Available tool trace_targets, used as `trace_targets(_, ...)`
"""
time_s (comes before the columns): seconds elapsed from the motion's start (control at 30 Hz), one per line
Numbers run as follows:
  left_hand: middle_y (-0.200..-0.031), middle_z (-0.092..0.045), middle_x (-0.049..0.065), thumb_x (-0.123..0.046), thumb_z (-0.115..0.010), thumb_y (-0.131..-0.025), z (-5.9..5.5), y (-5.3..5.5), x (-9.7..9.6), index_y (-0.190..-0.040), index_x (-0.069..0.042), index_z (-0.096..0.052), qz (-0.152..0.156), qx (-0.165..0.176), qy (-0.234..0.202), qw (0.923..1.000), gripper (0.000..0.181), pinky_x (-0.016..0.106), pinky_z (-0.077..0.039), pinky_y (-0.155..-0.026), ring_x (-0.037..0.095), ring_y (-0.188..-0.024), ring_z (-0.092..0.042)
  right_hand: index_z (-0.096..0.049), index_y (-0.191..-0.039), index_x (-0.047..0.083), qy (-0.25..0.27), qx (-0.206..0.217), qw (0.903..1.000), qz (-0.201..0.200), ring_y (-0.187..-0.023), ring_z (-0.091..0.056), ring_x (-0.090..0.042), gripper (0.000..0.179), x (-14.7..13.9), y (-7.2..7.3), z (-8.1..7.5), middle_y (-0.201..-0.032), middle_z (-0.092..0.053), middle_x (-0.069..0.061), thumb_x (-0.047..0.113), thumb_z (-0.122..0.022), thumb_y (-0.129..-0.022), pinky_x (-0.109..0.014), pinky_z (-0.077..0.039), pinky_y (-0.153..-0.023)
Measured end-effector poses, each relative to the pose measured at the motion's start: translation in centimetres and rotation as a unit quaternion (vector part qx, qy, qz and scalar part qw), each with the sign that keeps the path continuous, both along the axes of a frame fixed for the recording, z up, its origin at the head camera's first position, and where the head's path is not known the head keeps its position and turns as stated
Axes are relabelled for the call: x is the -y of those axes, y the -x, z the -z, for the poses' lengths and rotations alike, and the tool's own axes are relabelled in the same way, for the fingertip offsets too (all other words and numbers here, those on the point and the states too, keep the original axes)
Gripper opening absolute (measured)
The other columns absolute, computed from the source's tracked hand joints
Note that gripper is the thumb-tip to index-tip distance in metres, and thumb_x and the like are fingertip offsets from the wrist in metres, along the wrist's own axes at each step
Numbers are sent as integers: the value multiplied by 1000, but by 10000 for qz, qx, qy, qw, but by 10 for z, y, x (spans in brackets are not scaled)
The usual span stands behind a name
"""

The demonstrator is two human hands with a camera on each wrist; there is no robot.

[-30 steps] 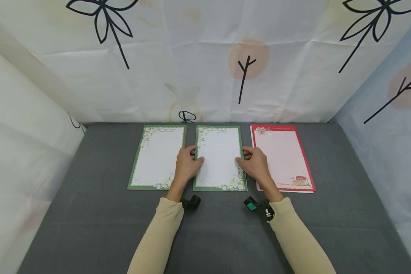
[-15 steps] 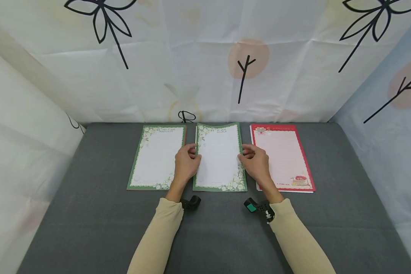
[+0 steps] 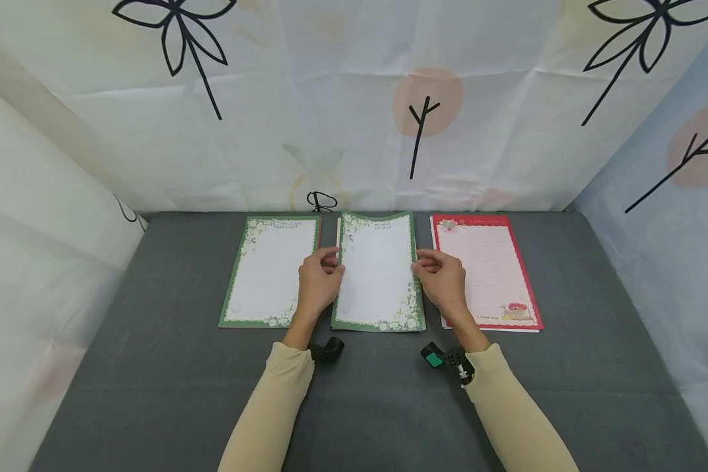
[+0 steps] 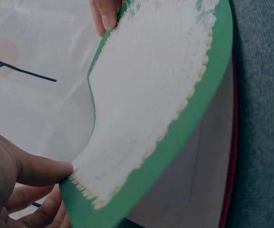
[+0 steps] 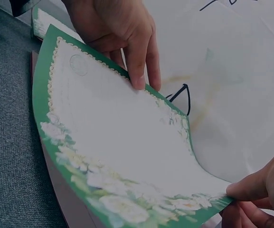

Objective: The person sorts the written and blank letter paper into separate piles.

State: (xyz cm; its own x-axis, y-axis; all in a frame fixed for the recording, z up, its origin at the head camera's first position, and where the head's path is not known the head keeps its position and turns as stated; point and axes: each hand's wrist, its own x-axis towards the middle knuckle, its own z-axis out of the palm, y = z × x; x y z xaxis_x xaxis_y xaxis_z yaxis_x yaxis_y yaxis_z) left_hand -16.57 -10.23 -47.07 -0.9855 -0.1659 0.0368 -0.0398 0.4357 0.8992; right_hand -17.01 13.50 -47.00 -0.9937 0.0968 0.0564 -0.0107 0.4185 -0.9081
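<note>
A sheet of green-bordered floral paper is at the middle of the row in the head view. My left hand pinches its left edge between thumb and fingers, and my right hand pinches the right edge. Both wrist views show the sheet bowed and raised off what lies beneath. Under it, a paler sheet with a red edge shows in the left wrist view. The thumb of my right hand presses on the sheet's face, its fingers behind.
Another green-bordered sheet lies on the left, a red edge peeking out beneath. On the right is a red-bordered sheet over white paper. The grey cloth-covered table meets a printed white curtain at its back edge.
The middle sheet was flat; its top edge now curves and it has lifted slightly toward me. My hands have shifted a little outward, thumbs drawn to the sheet's edges.
</note>
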Motion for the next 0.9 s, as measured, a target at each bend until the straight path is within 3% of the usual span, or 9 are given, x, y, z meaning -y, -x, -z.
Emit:
trace_targets(0.17, -101, -70, 16, -2, -67, -94, -3, -2, 4, -128, -3, -68, 22, -59, 3, 10000, 35, 48, -56, -75, 33, -91, -70, -72, -121, -1, 233, 73, 9997, 63, -89, -68, -28, 29, 2, -3, -2, -100, -71, -20, 6, -72, -93, -18, -49, -67)
trace_targets(0.37, -107, -70, 20, -2, -66, -94, -5, -3, 12, -129, -2, -67, 40, -47, -5, 10000, 35, 49, -56, -78, 35, -95, -70, -72, -121, -1, 609, -18, 9981, 36, -78, -69, -22, 28, 8, -4, -4, -97, -72, -22, 4, -71, -94, -20, -54, -64)
trace_targets(0.63, -110, -69, 22, -1, -66, -95, -10, -5, 29, -131, -3, -67, -34, 104, -124, 9999, 36, 51, -56, -82, 39, -100, -69, -72, -121, -3, 1030, -42, 9945, -171, -88, -71, -37, 27, 25, -1, -2, -100, -71, -25, 2, -70, -94, -20, -54, -67)
trace_targets(0.9, -113, -68, 24, -2, -65, -96, -12, -6, 55, -132, -4, -66, -246, 76, -99, 9996, 36, 52, -55, -82, 40, -102, -67, -72, -122, 0, 1135, 103, 9931, -281, -88, -72, -32, 28, 50, 5, 0, -100, -72, -21, 1, -69, -94, -22, -55, -68)
